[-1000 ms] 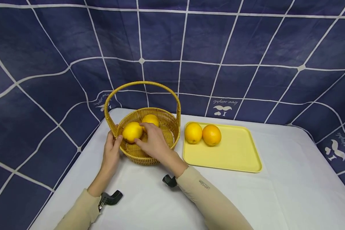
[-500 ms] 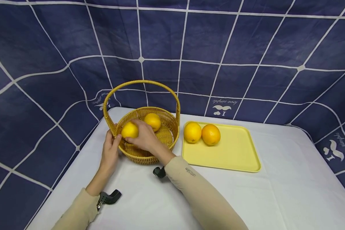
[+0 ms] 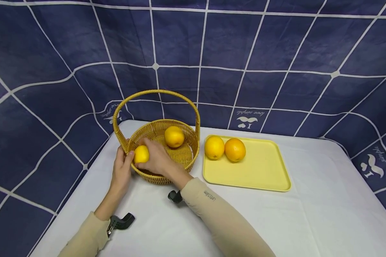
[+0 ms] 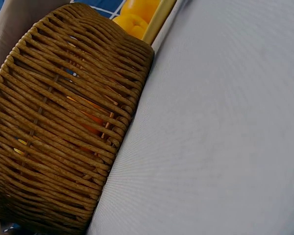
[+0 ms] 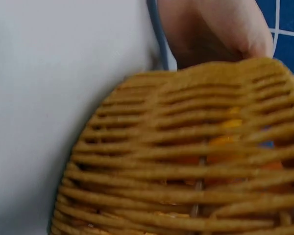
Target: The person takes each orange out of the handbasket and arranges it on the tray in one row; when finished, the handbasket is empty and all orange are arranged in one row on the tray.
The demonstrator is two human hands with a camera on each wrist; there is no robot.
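Note:
A woven wicker basket with a tall arched handle stands on the white-covered table. My left hand grips its left rim by the foot of the handle; some fingers are hidden behind the wall. Inside the basket, my right hand holds a yellow-looking orange against the left side, fingers on top and thumb below. A second orange lies toward the back of the basket, apart from the hand. Both wrist views are largely filled by the basket's wicker wall, with glimpses of orange through its gaps.
To the basket's right lies a yellow rectangular tray. Two oranges sit side by side at its back left, a yellower orange and a deeper-coloured orange. A dark blue curtain with white lines hangs behind the table.
My right hand has moved the held orange left and toward me inside the basket, near the left rim. The other orange in the basket has shifted right. My left hand stays on the rim.

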